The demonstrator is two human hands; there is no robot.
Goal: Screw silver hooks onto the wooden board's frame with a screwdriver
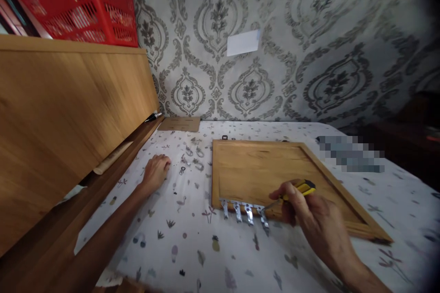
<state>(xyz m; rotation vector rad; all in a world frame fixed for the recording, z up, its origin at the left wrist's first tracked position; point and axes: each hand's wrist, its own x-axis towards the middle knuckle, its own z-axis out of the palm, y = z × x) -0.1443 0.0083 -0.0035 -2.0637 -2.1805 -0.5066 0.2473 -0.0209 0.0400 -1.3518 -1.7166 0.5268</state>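
My right hand is closed around a screwdriver with a yellow and black handle. Its thin shaft points down-left to the rightmost of several shiny metal hooks, which line the near edge of a framed wooden board. That board lies flat on a white patterned cloth. Left of the board, my left hand rests on the cloth with its fingers curled in; whatever they may hold is hidden. Several loose metal pieces and tiny dark bits lie between this hand and the board.
A wooden cabinet stands along the left, with a red plastic basket on top. Flat brown cardboard lies by the patterned wall, where a white paper is stuck. Something pixelated is at the right.
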